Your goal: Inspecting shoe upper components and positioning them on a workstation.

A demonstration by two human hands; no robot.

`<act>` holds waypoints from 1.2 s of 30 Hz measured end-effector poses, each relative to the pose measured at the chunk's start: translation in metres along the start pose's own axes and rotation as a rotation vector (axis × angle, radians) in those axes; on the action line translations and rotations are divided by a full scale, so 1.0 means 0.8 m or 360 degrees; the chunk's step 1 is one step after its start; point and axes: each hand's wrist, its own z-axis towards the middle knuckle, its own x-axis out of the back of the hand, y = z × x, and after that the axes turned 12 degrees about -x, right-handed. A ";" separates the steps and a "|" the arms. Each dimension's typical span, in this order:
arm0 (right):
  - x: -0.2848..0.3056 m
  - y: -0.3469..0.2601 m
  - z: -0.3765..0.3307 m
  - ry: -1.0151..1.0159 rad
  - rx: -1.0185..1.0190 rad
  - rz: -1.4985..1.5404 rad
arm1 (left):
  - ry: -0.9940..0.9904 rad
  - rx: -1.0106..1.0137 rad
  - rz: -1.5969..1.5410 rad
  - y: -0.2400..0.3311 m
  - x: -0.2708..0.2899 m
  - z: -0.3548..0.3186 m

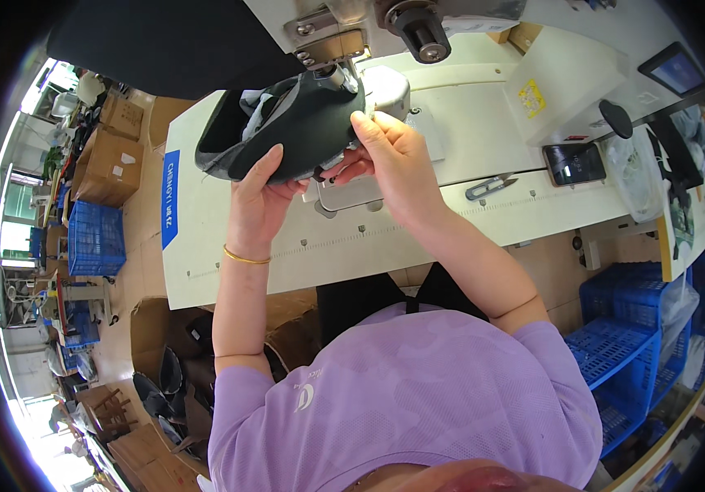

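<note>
Shoe upper [319,131]: one, dark and smooth-faced, a curved shell with an open collar and pale, crumpled material inside; it sits at the upper centre of the frame, under the machine head.
Left hand [258,184]: clamped on the upper's lower edge, thumb over the outer face; one thin gold-coloured bangle [246,257] rings the wrist.
Right hand [401,168]: pinching the upper's right-hand edge between thumb and fingers — close beside the left hand, not clearly touching it.
Sewing machine head [340,47]: one, metal, with a dark cylindrical knob [424,34], top centre.
Tabletop [246,246]: pale and smooth, a printed scale along its near edge.
Right of centre: one pair of thread snips [488,189], slim and grey — and one flat, dark smartphone [573,164].
Far left: one blue plastic crate [96,238], lattice-walled.
</note>
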 end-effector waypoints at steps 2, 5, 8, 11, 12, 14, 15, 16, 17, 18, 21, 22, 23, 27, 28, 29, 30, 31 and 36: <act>0.001 -0.001 0.000 0.0003 -0.0013 -0.0011 | 0.0007 -0.0030 -0.0009 -0.004 -0.003 -0.002; 0.002 -0.001 0.000 0.0018 -0.0010 -0.0036 | 0.0003 -0.0085 -0.0004 -0.010 -0.004 -0.002; 0.000 -0.002 -0.001 0.0057 0.0012 -0.0053 | 0.0047 -0.0145 0.0028 -0.013 -0.016 -0.004; 0.002 -0.002 -0.002 0.0098 0.0011 -0.0077 | 0.0150 -0.0225 0.0102 -0.017 -0.037 -0.009; 0.003 -0.002 -0.002 0.0111 0.0001 -0.0102 | 0.0200 -0.0270 0.0156 -0.019 -0.043 -0.010; 0.003 -0.004 -0.002 0.0124 0.0004 -0.0112 | 0.0248 -0.0327 0.0176 -0.029 -0.047 -0.010; 0.003 -0.005 -0.003 0.0143 0.0006 -0.0132 | 0.0294 -0.0382 0.0184 -0.034 -0.048 -0.011; 0.004 -0.004 -0.002 0.0142 0.0009 -0.0123 | 0.0364 -0.0377 0.0162 -0.038 -0.048 -0.013; 0.007 -0.003 -0.002 0.0143 0.0004 -0.0129 | 0.0358 -0.0376 0.0165 -0.041 -0.050 -0.015; 0.008 -0.002 -0.001 0.0144 -0.0002 -0.0134 | 0.0449 -0.0386 0.0197 -0.044 -0.053 -0.016; 0.007 0.002 0.001 0.0127 0.0017 -0.0033 | 0.0629 -0.0304 0.0214 -0.045 -0.068 -0.018; 0.006 0.000 0.000 0.0127 0.0019 -0.0030 | 0.0545 -0.0457 0.0244 -0.049 -0.070 -0.016; 0.005 -0.002 -0.001 0.0141 0.0012 -0.0044 | 0.0459 -0.0609 0.0276 -0.053 -0.072 -0.015; 0.010 0.002 0.000 0.0137 0.0000 -0.0073 | 0.0516 -0.0656 0.0496 -0.065 -0.084 -0.020; 0.009 0.002 0.000 0.0131 0.0006 -0.0061 | 0.0495 -0.0713 0.0473 -0.068 -0.088 -0.022; 0.009 0.003 -0.002 0.0166 -0.0004 -0.0031 | 0.0478 -0.0771 0.0452 -0.074 -0.094 -0.023; 0.009 0.004 0.000 0.0206 -0.0016 -0.0012 | 0.0611 -0.0801 0.0402 -0.084 -0.099 -0.021; 0.008 0.005 0.003 0.0203 -0.0014 -0.0008 | 0.0610 -0.0805 0.0407 -0.086 -0.102 -0.022; 0.008 0.004 -0.001 0.0320 0.0003 0.0103 | 0.0519 -0.0580 0.0521 -0.090 -0.130 -0.025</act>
